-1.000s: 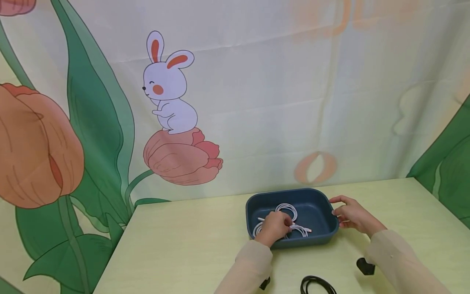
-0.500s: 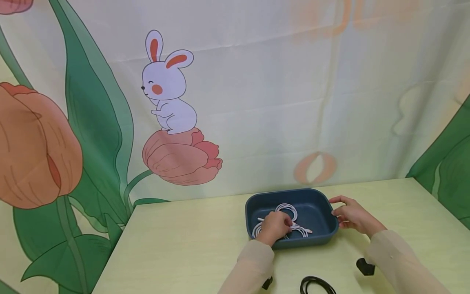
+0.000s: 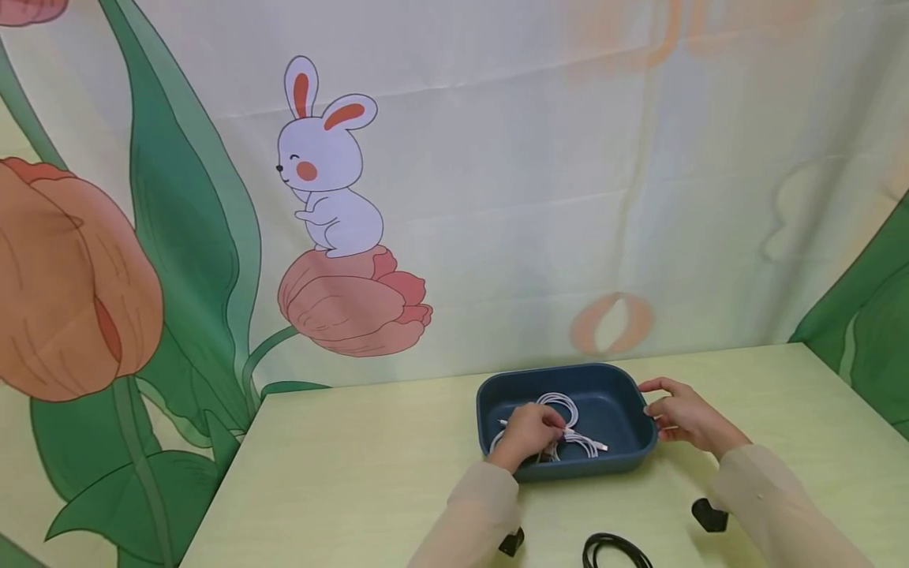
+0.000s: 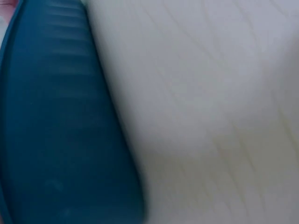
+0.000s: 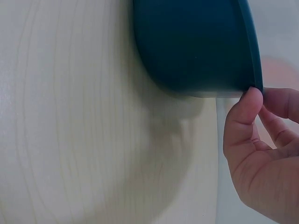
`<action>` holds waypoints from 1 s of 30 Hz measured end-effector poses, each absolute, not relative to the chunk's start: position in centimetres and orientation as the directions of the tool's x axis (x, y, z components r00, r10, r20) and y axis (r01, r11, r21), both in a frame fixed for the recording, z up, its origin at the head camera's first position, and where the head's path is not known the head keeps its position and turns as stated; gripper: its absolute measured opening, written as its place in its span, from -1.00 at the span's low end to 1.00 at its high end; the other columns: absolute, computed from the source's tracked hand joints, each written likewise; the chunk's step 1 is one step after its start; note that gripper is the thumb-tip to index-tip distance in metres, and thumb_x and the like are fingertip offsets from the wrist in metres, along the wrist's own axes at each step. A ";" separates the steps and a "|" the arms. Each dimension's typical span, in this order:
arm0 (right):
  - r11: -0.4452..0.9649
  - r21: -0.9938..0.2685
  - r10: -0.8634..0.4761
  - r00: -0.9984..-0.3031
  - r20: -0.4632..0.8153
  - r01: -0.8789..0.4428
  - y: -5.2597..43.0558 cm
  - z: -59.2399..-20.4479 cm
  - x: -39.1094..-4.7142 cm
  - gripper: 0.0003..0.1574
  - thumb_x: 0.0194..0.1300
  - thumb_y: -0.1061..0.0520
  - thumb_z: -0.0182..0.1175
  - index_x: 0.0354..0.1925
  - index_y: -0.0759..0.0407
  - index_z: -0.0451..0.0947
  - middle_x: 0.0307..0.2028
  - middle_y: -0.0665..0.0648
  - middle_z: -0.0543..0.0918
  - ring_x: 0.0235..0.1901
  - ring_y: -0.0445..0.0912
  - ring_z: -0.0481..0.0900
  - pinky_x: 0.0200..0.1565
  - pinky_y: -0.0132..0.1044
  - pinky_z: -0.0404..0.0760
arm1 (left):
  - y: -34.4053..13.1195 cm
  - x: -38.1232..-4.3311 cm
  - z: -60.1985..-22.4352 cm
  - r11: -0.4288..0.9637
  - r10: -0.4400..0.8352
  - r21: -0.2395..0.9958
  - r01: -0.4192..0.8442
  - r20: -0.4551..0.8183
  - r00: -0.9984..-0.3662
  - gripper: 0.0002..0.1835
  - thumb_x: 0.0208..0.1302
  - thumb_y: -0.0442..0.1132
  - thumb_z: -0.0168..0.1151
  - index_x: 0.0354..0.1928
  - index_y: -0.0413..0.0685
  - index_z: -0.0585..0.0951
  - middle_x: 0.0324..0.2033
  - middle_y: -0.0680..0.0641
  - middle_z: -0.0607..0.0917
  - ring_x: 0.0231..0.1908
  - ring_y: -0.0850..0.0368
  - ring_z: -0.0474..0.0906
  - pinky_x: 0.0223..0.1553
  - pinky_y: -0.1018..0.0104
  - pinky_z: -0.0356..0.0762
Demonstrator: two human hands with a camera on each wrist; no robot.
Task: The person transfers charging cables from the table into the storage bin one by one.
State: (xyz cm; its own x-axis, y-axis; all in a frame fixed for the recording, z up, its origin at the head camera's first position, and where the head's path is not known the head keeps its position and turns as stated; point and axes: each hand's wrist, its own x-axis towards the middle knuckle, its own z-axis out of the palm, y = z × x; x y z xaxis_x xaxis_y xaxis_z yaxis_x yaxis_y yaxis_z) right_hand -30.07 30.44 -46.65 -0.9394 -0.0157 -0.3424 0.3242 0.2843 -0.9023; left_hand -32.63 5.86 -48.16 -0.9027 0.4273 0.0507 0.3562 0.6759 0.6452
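A dark blue rectangular box [image 3: 568,472] stands near the back of the table. Inside it lie several coiled white cables, one of them a ring [image 3: 568,401] toward the back. My left hand [image 3: 529,432] reaches over the front wall and pinches a white cable [image 3: 584,446] with a light-coloured plug at its right end. That hand covers part of the coils at the left. My right hand [image 3: 685,414] holds the box's right rim, thumb and forefinger meeting there in the right wrist view. The left wrist view shows mostly the box's outer wall [image 4: 60,116].
A black coiled cable [image 3: 616,544] lies in front of the box, cut off by the lower frame edge. Dark objects show beside the left sleeve [image 3: 511,542] and the right sleeve [image 3: 710,515]. A printed curtain [image 3: 497,197] hangs right behind the table.
The left hand has shifted slightly left and up within the box, uncovering more cable beneath its fingers. My right hand keeps its place at the rim.
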 end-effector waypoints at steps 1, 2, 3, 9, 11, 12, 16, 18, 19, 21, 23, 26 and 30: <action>0.286 -0.902 -0.017 -0.940 -0.342 0.323 30.4 -46.7 -30.1 -0.41 0.17 0.28 -0.07 0.19 0.23 0.08 -0.47 0.09 0.44 -0.64 -0.15 0.41 -0.50 -0.35 0.49 | 5.8 -32.6 -48.0 0.668 0.430 0.657 0.350 0.044 -0.902 -0.93 0.05 -0.31 0.22 -0.42 -0.08 0.66 -0.53 0.05 0.66 -0.50 0.31 0.45 -0.43 0.53 0.37; 0.284 -0.901 -0.012 -0.939 -0.345 0.328 30.4 -46.7 -30.1 -0.41 0.17 0.28 -0.06 0.18 0.22 0.08 -0.48 0.09 0.44 -0.64 -0.15 0.41 -0.50 -0.35 0.49 | 5.6 -32.6 -47.9 0.661 0.430 0.668 0.341 0.035 -0.902 -0.93 0.05 -0.32 0.22 -0.41 -0.09 0.66 -0.52 0.04 0.65 -0.50 0.30 0.45 -0.43 0.53 0.37; 0.284 -0.901 -0.013 -0.938 -0.345 0.328 30.4 -46.7 -30.1 -0.41 0.17 0.28 -0.07 0.18 0.22 0.08 -0.48 0.09 0.44 -0.64 -0.15 0.41 -0.50 -0.35 0.49 | 5.5 -32.5 -47.7 0.655 0.429 0.679 0.331 0.025 -0.903 -0.92 0.05 -0.32 0.21 -0.40 -0.09 0.66 -0.51 0.04 0.65 -0.49 0.30 0.45 -0.43 0.52 0.37; 0.283 -0.900 -0.012 -0.937 -0.349 0.331 30.5 -46.8 -30.0 -0.40 0.17 0.28 -0.06 0.19 0.23 0.07 -0.48 0.09 0.44 -0.64 -0.15 0.41 -0.50 -0.35 0.49 | 4.9 -32.2 -47.0 0.621 0.431 0.726 0.296 -0.001 -0.902 -0.90 0.08 -0.33 0.20 -0.35 -0.11 0.65 -0.47 0.00 0.65 -0.46 0.28 0.46 -0.42 0.49 0.40; 0.283 -0.900 -0.011 -0.937 -0.348 0.331 30.5 -46.8 -30.0 -0.40 0.17 0.28 -0.06 0.19 0.23 0.07 -0.48 0.10 0.44 -0.64 -0.15 0.41 -0.50 -0.36 0.49 | 4.8 -32.1 -46.8 0.606 0.433 0.740 0.291 0.000 -0.902 -0.90 0.08 -0.33 0.20 -0.35 -0.12 0.65 -0.48 0.00 0.65 -0.47 0.28 0.45 -0.42 0.49 0.41; 0.283 -0.901 -0.012 -0.938 -0.347 0.330 30.5 -46.7 -30.0 -0.40 0.17 0.28 -0.06 0.19 0.23 0.07 -0.48 0.10 0.43 -0.64 -0.15 0.41 -0.50 -0.36 0.49 | 4.8 -32.1 -46.8 0.599 0.434 0.748 0.287 -0.001 -0.901 -0.90 0.08 -0.33 0.20 -0.34 -0.12 0.64 -0.48 0.00 0.65 -0.47 0.29 0.45 -0.42 0.50 0.41; 0.282 -0.901 -0.016 -0.938 -0.347 0.328 30.4 -46.6 -29.9 -0.39 0.17 0.28 -0.06 0.19 0.23 0.07 -0.48 0.10 0.43 -0.63 -0.15 0.40 -0.50 -0.36 0.49 | 4.7 -31.8 -46.6 0.567 0.441 0.778 0.272 -0.008 -0.897 -0.89 0.07 -0.32 0.21 -0.32 -0.15 0.64 -0.48 0.00 0.65 -0.49 0.31 0.46 -0.43 0.51 0.42; 0.285 -0.902 -0.023 -0.939 -0.344 0.324 30.4 -46.6 -29.9 -0.39 0.17 0.28 -0.06 0.19 0.24 0.06 -0.48 0.10 0.43 -0.63 -0.16 0.40 -0.50 -0.36 0.49 | 4.7 -31.7 -46.5 0.549 0.450 0.793 0.264 -0.015 -0.893 -0.87 0.07 -0.32 0.21 -0.30 -0.17 0.63 -0.48 -0.01 0.65 -0.49 0.31 0.46 -0.43 0.51 0.42; 0.285 -0.902 -0.023 -0.938 -0.345 0.325 30.4 -46.6 -29.9 -0.39 0.17 0.28 -0.06 0.19 0.24 0.07 -0.48 0.10 0.43 -0.63 -0.16 0.40 -0.50 -0.36 0.49 | 4.7 -31.6 -46.5 0.539 0.455 0.801 0.261 -0.016 -0.890 -0.85 0.07 -0.32 0.21 -0.29 -0.18 0.63 -0.47 -0.02 0.65 -0.49 0.32 0.46 -0.43 0.52 0.42; 0.284 -0.902 -0.023 -0.938 -0.346 0.326 30.4 -46.6 -29.9 -0.40 0.17 0.28 -0.06 0.19 0.23 0.07 -0.48 0.10 0.43 -0.64 -0.16 0.40 -0.50 -0.36 0.49 | 4.7 -31.4 -46.4 0.520 0.471 0.813 0.264 -0.015 -0.882 -0.84 0.07 -0.32 0.21 -0.27 -0.20 0.62 -0.46 -0.03 0.65 -0.49 0.33 0.46 -0.44 0.53 0.41; 0.288 -0.903 -0.029 -0.940 -0.341 0.319 30.4 -46.6 -29.9 -0.39 0.17 0.28 -0.06 0.19 0.24 0.06 -0.49 0.09 0.43 -0.64 -0.16 0.41 -0.50 -0.36 0.49 | 4.7 -31.2 -46.4 0.498 0.484 0.827 0.259 -0.017 -0.875 -0.82 0.07 -0.33 0.21 -0.26 -0.22 0.62 -0.45 -0.05 0.65 -0.49 0.33 0.45 -0.45 0.53 0.41; 0.285 -0.903 -0.023 -0.939 -0.342 0.322 30.3 -46.6 -30.0 -0.40 0.17 0.28 -0.06 0.19 0.23 0.07 -0.49 0.09 0.43 -0.64 -0.16 0.41 -0.51 -0.36 0.49 | 4.7 -30.8 -46.2 0.451 0.510 0.862 0.232 -0.036 -0.859 -0.81 0.08 -0.35 0.20 -0.23 -0.25 0.60 -0.44 -0.07 0.64 -0.52 0.24 0.48 -0.48 0.45 0.47; 0.285 -0.903 -0.020 -0.940 -0.341 0.321 30.3 -46.5 -30.0 -0.40 0.17 0.28 -0.06 0.19 0.23 0.08 -0.47 0.10 0.43 -0.64 -0.15 0.41 -0.50 -0.36 0.49 | 4.6 -30.3 -46.0 0.412 0.536 0.893 0.182 -0.076 -0.841 -0.79 0.09 -0.33 0.19 -0.21 -0.24 0.58 -0.44 -0.05 0.61 -0.50 0.06 0.51 -0.52 0.35 0.50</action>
